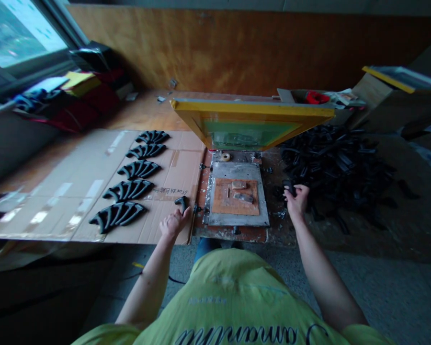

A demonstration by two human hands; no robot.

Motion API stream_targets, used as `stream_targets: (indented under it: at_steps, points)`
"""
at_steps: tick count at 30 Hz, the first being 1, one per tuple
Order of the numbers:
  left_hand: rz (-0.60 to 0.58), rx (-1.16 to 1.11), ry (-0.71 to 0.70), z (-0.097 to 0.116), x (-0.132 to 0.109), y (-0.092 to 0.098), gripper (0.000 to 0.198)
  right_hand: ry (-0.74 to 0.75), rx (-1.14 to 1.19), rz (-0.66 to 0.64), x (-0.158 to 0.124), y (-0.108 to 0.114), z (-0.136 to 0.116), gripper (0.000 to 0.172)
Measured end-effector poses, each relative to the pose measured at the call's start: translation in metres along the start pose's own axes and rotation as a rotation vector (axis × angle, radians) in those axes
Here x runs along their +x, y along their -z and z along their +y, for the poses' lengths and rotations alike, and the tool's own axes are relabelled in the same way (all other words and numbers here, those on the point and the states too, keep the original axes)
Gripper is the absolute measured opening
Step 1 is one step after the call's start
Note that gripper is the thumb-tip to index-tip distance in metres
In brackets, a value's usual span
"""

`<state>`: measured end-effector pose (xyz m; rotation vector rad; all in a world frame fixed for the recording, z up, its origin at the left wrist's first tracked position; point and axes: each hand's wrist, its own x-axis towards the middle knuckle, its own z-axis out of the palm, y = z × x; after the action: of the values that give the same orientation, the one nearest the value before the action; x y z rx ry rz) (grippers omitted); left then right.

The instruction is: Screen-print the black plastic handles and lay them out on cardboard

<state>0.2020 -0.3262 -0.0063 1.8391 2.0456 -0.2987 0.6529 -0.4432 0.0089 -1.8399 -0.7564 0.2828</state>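
Left hand, arm outstretched, fingers curled on black curved part at cardboard sheet edge; right hand, wrist raised, closed round second black part beside heap of parts.

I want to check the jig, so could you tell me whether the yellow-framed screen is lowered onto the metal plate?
No, the yellow-framed screen is tilted up, leaving the metal plate uncovered.
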Motion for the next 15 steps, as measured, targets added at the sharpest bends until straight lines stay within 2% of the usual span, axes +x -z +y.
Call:
stream_targets:
  at_steps: [3,5,7,12,15]
  points:
    - [0.072,-0.051,0.022,0.009,0.001,0.018,0.088,0.117,0.155,-0.370,-0.018,-0.039,-0.036,0.038]
    - [0.132,-0.122,0.004,0.024,0.003,0.039,0.082,0.175,0.127,-0.557,-0.027,-0.065,-0.055,0.033]
    - [0.203,-0.234,-0.062,0.046,0.004,0.064,0.073,0.247,0.029,-0.685,-0.032,-0.087,-0.068,0.031]
    - [0.341,-0.786,-0.363,0.101,0.000,0.128,0.065,0.562,-0.301,-0.769,-0.029,-0.115,-0.076,0.026]
    - [0.429,-1.092,-0.503,0.122,-0.004,0.163,0.058,0.682,-0.440,-0.721,-0.029,-0.117,-0.074,0.027]
